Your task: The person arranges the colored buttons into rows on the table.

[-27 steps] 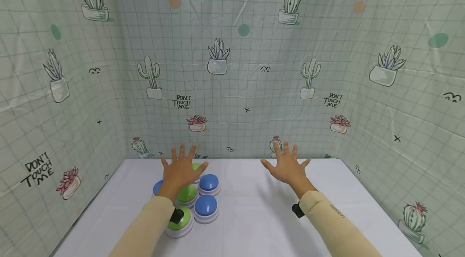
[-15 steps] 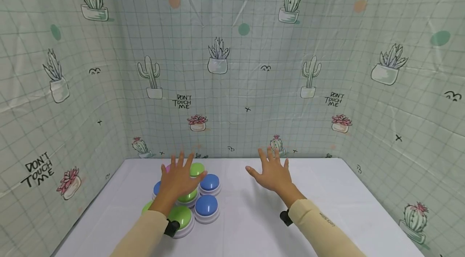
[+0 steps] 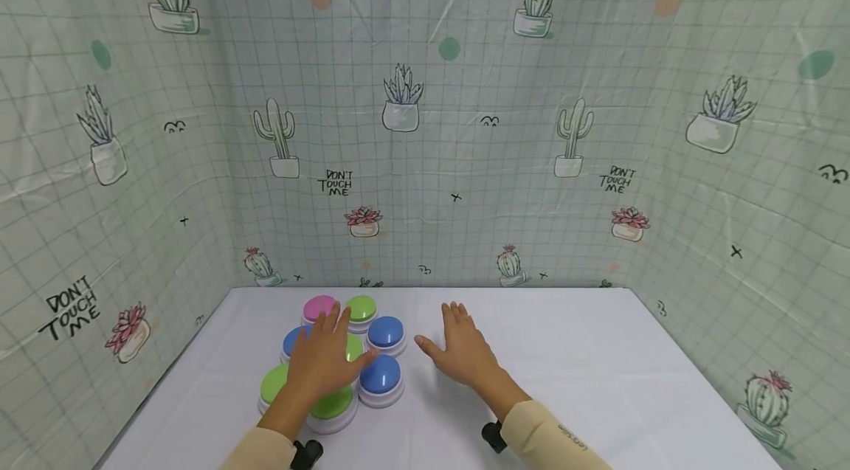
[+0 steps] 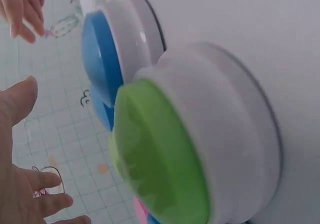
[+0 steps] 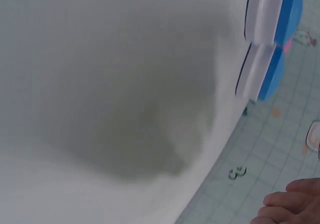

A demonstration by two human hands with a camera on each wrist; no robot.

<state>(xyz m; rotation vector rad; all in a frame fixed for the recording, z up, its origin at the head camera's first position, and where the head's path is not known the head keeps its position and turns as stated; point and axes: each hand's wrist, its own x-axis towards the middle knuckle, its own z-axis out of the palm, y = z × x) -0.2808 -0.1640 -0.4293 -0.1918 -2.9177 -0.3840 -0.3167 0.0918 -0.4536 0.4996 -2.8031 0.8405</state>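
Observation:
A cluster of dome-topped push buttons on white round bases stands on the left half of the table. My left hand [image 3: 322, 363] hovers over it, fingers spread and holding nothing. Around that hand show a pink button [image 3: 319, 308], a far green button [image 3: 361, 309], a blue button [image 3: 385, 333] and a nearer blue button [image 3: 380, 375]. Partly behind the wrist lie a left green button [image 3: 273, 384] and a front green button [image 4: 160, 154], large in the left wrist view. My right hand [image 3: 461, 348] is held above the table right of the cluster, fingers straight, with nothing in it.
A white-covered table [image 3: 564, 367] extends to the right of the buttons. Cactus-printed cloth walls [image 3: 425, 160] enclose it at the back and both sides. A small black camera [image 3: 493, 437] is worn on the right wrist, another black camera [image 3: 307, 454] on the left.
My right hand has moved left toward the buttons, its fingers drawing closer together. My left hand has come slightly nearer and lower, uncovering the pink button and the left green one.

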